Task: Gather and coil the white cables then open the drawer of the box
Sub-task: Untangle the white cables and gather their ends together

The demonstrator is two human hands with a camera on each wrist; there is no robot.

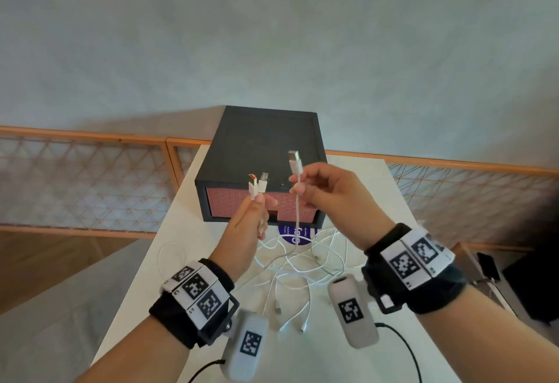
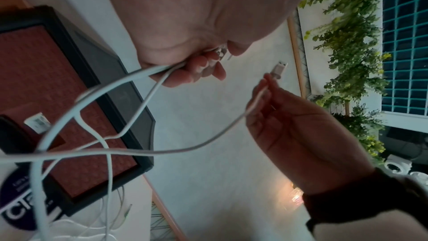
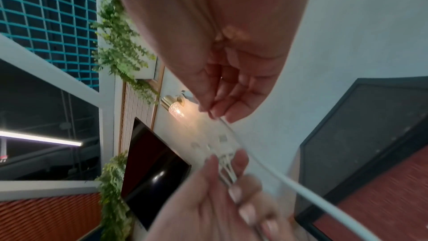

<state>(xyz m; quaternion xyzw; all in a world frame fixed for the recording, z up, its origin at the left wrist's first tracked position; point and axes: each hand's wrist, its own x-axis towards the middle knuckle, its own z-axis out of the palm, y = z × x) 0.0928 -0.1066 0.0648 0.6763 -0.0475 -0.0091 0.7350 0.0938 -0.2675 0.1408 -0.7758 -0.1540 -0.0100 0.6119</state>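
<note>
Both hands are raised above the white table, in front of the black box with its shut red drawer. My left hand pinches two white USB plugs side by side, their cables trailing down. My right hand pinches a third white cable just below its USB plug, which points up. That cable hangs to a loose tangle of white cables on the table. In the right wrist view the left hand's fingers curl round the plugs.
A round purple sticker lies on the table just before the box. An orange-framed mesh railing runs behind the table. Loose cable ends lie near the table's front, between my wrists. A grey wall rises behind.
</note>
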